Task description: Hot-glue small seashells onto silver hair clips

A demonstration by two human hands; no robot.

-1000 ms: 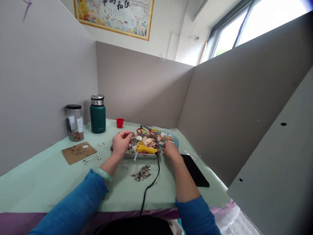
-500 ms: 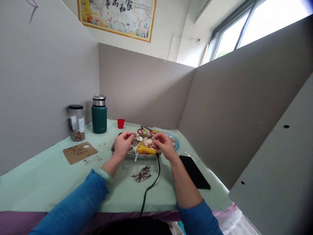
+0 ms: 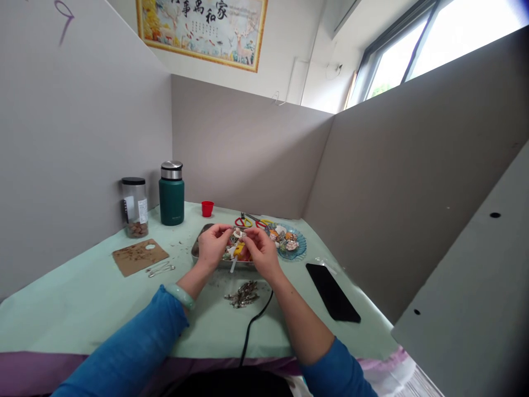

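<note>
Head view: your left hand (image 3: 212, 248) and right hand (image 3: 261, 251) meet fingertip to fingertip above the metal tray (image 3: 197, 249). Both pinch narrowly on a small pale piece (image 3: 239, 234), too small to name. Holding it there likely lets loose bits drop into the tray. The yellow glue gun (image 3: 238, 251) lies in the tray beneath your hands, and its black cord (image 3: 252, 325) trails toward six o'clock. From the tray, a blue plate (image 3: 303, 252) of shells sits at three o'clock. A heap of metal clips (image 3: 243, 294) lies at six, close under your wrists, and a black phone (image 3: 333, 284) at four.
</note>
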